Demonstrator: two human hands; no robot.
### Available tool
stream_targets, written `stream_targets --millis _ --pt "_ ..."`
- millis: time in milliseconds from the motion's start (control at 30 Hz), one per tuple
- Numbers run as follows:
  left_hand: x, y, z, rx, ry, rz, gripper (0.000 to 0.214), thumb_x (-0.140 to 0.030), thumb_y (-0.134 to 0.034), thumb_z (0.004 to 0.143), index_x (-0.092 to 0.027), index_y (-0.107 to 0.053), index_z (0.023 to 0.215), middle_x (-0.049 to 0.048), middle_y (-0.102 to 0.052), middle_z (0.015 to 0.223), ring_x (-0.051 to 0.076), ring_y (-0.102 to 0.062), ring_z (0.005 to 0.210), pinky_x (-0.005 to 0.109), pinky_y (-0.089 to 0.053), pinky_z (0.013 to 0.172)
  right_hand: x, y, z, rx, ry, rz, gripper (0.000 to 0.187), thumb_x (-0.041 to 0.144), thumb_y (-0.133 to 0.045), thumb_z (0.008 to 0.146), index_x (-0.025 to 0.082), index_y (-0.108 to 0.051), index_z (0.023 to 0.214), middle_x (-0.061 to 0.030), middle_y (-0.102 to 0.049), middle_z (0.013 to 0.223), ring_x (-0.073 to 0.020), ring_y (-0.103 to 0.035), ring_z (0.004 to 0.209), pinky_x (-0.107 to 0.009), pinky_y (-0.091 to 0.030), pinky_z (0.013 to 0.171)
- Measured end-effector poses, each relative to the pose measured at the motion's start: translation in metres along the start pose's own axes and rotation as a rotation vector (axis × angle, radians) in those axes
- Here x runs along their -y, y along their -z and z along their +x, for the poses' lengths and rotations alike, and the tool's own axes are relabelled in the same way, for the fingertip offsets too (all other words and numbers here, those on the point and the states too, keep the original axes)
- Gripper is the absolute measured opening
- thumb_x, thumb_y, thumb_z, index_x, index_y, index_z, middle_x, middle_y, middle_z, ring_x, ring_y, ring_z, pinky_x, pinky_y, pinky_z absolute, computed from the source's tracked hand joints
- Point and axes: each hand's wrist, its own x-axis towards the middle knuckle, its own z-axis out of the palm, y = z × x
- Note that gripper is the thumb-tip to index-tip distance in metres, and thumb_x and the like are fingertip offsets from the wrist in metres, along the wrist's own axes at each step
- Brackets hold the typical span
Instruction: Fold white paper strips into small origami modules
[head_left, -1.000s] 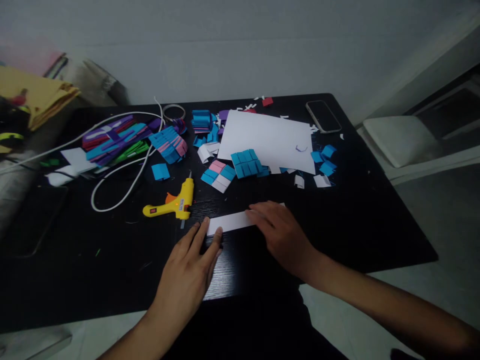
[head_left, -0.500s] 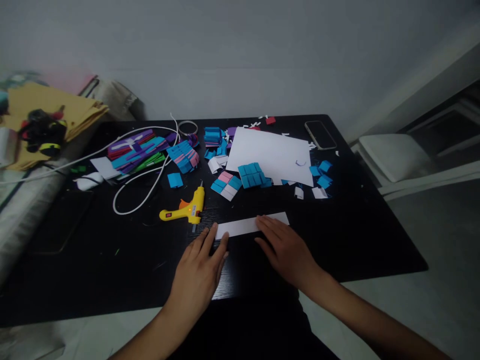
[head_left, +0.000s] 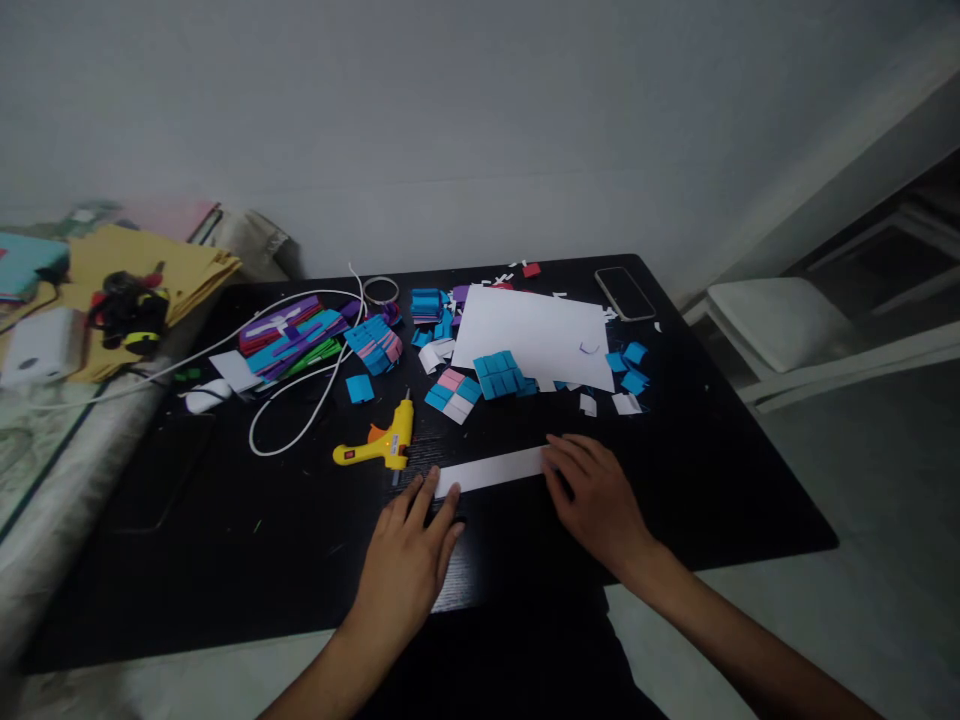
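A narrow white paper strip (head_left: 491,472) lies on the black table in front of me, slanting slightly up to the right. My left hand (head_left: 411,545) rests at its left end with fingers apart, index and middle fingertips touching the paper. At the other end, my right hand (head_left: 600,500) has its fingers and thumb closed around the strip, covering that end. Just beyond my left hand lies a yellow glue gun (head_left: 386,445), nozzle pointing away. A checkered square of pink, blue and white folded paper (head_left: 453,396) sits behind the strip, beside a blue folded paper block (head_left: 499,375).
A large white sheet (head_left: 536,335) lies at the back, with loose blue pieces (head_left: 634,370) and a phone (head_left: 625,293) to its right. Colored strips (head_left: 296,340) and a white cable (head_left: 259,430) spread over the left side. A white chair (head_left: 780,320) stands at right.
My right hand has slid right along the strip to its end, now covering it, and its fingers have drawn in. My left hand stays at the left end. The view has tilted up slightly.
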Motion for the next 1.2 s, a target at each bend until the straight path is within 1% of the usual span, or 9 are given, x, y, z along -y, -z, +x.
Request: stream_targets --millis 100,167,267,333,533,800,967,1133,1200 --pt "-0.001 -0.004 -0.004 -0.021 0.017 -0.033 0.040 -0.029 -0.059 0.099 -0.021 -0.064 0.138 0.0159 -0.056 0.151 0.037 -0.057 0.133 0.052 -0.055 0.100 0.034 -0.019 0.016 0.064 0.019 0.056 0.017 0.016 -0.054 0.099 0.015 -0.071 0.100 -0.0118 -0.075 0.101 -0.0232 -0.069 0.094 -0.036 -0.055 0.083" --pt "-0.001 -0.006 -0.006 -0.023 0.031 -0.053 0.041 -0.029 -0.059 0.099 -0.021 -0.063 0.140 0.0152 -0.055 0.153 0.037 -0.054 0.136 0.053 -0.054 0.102 0.057 -0.034 0.025 0.125 0.049 0.083 0.015 0.020 -0.059 0.098 0.019 -0.067 0.085 -0.0047 -0.072 0.083 -0.0192 -0.067 0.080 -0.031 -0.052 0.075" --pt "-0.001 -0.009 -0.009 -0.014 0.043 -0.088 0.042 -0.028 -0.058 0.100 -0.021 -0.061 0.141 0.0146 -0.053 0.155 0.037 -0.052 0.138 0.053 -0.053 0.103 0.079 -0.052 0.034 0.153 0.014 0.051 0.023 0.025 -0.060 0.099 0.019 -0.063 0.077 -0.0039 -0.068 0.077 -0.0199 -0.063 0.074 -0.032 -0.044 0.069" --pt "-0.001 -0.010 -0.009 -0.016 0.051 -0.103 0.042 -0.027 -0.057 0.099 -0.020 -0.061 0.140 0.0148 -0.052 0.155 0.037 -0.050 0.140 0.053 -0.052 0.105 0.083 -0.058 0.035 0.159 -0.022 0.013 0.024 0.025 -0.058 0.100 0.019 -0.063 0.077 -0.0050 -0.068 0.077 -0.0211 -0.062 0.074 -0.034 -0.041 0.069" --pt "-0.001 -0.009 -0.009 -0.027 0.062 -0.127 0.041 -0.026 -0.058 0.100 -0.021 -0.061 0.140 0.0149 -0.052 0.155 0.036 -0.050 0.141 0.052 -0.051 0.105 0.061 -0.049 0.033 0.181 -0.088 -0.086 0.024 0.023 -0.056 0.101 0.018 -0.065 0.078 -0.0057 -0.069 0.075 -0.0226 -0.062 0.075 -0.035 -0.036 0.072" --pt "0.001 -0.007 -0.007 -0.014 0.038 -0.117 0.042 -0.028 -0.057 0.101 -0.020 -0.060 0.142 0.0163 -0.052 0.154 0.036 -0.053 0.137 0.053 -0.052 0.103 0.006 -0.018 0.021 0.168 -0.215 -0.178 0.031 0.026 -0.049 0.103 0.018 -0.065 0.078 -0.0065 -0.070 0.074 -0.0228 -0.062 0.071 -0.035 -0.034 0.068" --pt "0.002 -0.001 -0.005 0.004 0.033 -0.124 0.040 -0.027 -0.057 0.100 -0.020 -0.061 0.139 0.0165 -0.053 0.152 0.037 -0.052 0.136 0.055 -0.053 0.102 -0.025 0.003 0.014 0.100 -0.295 -0.179 0.042 0.032 -0.043 0.105 0.020 -0.055 0.067 -0.0045 -0.062 0.062 -0.0216 -0.055 0.061 -0.035 -0.032 0.065" --pt "0.002 0.014 0.010 -0.070 0.030 -0.258 0.036 -0.025 -0.056 0.100 -0.018 -0.063 0.135 0.0180 -0.051 0.150 0.033 -0.053 0.135 0.052 -0.049 0.108 -0.011 0.005 0.020 0.040 -0.259 -0.050 0.036 0.031 -0.047 0.104 0.021 -0.052 0.069 -0.0028 -0.059 0.065 -0.0191 -0.054 0.064 -0.032 -0.038 0.064" --pt "-0.002 0.018 0.023 -0.082 0.049 -0.329 0.030 -0.025 -0.052 0.102 -0.018 -0.066 0.128 0.0159 -0.060 0.139 0.029 -0.059 0.128 0.047 -0.049 0.107 0.003 -0.002 0.024 0.065 -0.191 0.030 0.029 0.028 -0.050 0.103 0.020 -0.056 0.076 -0.0036 -0.062 0.073 -0.0189 -0.058 0.072 -0.031 -0.042 0.068"
